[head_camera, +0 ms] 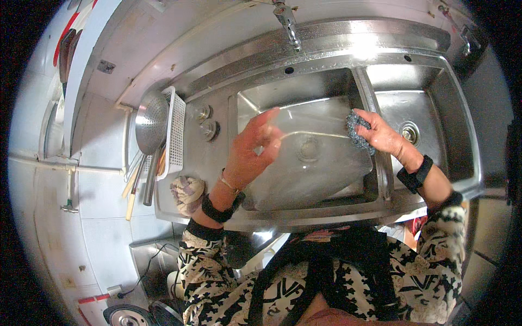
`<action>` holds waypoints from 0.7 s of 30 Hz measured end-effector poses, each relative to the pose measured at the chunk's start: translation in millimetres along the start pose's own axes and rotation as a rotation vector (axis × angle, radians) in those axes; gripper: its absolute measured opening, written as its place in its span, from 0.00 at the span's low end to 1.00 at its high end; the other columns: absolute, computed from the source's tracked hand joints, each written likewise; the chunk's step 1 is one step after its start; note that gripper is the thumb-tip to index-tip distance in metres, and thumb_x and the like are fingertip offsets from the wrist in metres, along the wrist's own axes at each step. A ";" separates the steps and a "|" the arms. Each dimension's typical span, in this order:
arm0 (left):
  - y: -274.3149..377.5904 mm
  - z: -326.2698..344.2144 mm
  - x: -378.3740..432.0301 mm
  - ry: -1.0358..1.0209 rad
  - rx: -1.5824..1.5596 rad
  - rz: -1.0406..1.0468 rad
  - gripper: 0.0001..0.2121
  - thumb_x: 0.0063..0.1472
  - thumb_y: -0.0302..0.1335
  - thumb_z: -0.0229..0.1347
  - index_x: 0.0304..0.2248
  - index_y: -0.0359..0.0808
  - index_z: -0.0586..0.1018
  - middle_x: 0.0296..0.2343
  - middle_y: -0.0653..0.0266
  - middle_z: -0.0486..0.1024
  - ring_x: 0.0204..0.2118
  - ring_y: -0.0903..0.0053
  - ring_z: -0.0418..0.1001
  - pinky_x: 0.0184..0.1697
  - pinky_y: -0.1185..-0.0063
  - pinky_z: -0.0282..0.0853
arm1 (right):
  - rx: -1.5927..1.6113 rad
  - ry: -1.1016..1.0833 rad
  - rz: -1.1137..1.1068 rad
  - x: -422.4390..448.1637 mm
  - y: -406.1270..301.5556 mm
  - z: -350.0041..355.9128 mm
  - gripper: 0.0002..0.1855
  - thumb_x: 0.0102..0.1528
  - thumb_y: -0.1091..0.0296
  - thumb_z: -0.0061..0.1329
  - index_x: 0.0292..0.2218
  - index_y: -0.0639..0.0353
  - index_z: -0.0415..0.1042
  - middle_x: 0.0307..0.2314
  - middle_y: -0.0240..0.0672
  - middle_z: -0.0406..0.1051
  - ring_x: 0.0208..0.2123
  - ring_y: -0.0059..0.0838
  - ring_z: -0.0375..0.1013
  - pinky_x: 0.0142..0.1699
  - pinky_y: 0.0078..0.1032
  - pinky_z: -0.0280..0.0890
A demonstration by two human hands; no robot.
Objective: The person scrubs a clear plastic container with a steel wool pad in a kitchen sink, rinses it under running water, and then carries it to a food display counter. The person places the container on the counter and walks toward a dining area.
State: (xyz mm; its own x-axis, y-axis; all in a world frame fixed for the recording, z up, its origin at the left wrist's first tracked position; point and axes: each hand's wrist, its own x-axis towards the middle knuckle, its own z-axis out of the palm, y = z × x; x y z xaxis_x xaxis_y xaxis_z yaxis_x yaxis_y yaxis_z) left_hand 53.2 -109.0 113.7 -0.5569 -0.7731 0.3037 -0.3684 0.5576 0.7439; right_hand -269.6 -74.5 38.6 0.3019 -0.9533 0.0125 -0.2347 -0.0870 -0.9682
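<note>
My right hand (379,132) grips a grey metal scouring pad (358,131) above the right side of the left basin (281,91), close to the divider (370,95). Over the left part of the same basin is my left hand (255,142), blurred, its index finger extended and the other fingers bent towards the thumb. A thin bright line runs across the basin between the hands; whether it is a strand, a reflection or a clear edge I cannot tell. The basin's drain (308,148) looks hazy.
A chrome tap (288,26) hangs behind the left basin. The right basin (442,134) has its own drain. On the left ledge are two round metal strainers (209,129), a crumpled cloth (187,193), and a white perforated basket (176,134) with a metal skimmer (152,122).
</note>
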 end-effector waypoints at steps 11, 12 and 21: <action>13.8 -17.2 27.1 -0.458 0.309 -0.002 0.18 0.51 0.30 0.55 0.43 0.38 0.73 0.26 0.56 0.74 0.28 0.60 0.74 0.31 0.70 0.69 | -0.433 -0.036 -0.105 22.4 -19.1 14.0 0.08 0.51 0.77 0.47 0.36 0.64 0.66 0.21 0.44 0.66 0.23 0.27 0.66 0.32 0.27 0.63; 12.8 -14.7 27.1 -0.464 0.364 0.012 0.17 0.50 0.32 0.55 0.41 0.37 0.73 0.25 0.55 0.74 0.28 0.59 0.74 0.31 0.68 0.69 | -0.485 -0.049 -0.116 25.1 -23.3 16.1 0.18 0.50 0.64 0.49 0.43 0.59 0.68 0.29 0.52 0.72 0.32 0.56 0.72 0.37 0.44 0.67; 4.4 29.1 26.7 -0.456 0.511 0.070 0.14 0.47 0.36 0.54 0.31 0.34 0.73 0.21 0.50 0.74 0.25 0.52 0.74 0.30 0.63 0.70 | -0.660 -0.102 -0.445 42.6 -56.3 52.8 0.12 0.45 0.70 0.52 0.32 0.60 0.66 0.24 0.46 0.70 0.28 0.53 0.70 0.32 0.40 0.64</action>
State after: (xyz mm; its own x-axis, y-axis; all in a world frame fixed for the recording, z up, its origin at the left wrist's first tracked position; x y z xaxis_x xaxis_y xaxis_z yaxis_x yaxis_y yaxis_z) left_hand 15.0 -118.4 107.8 -0.8085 -0.5880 -0.0231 -0.5626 0.7609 0.3232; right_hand -194.8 -94.9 80.4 0.5712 -0.7606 0.3086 -0.5609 -0.6362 -0.5297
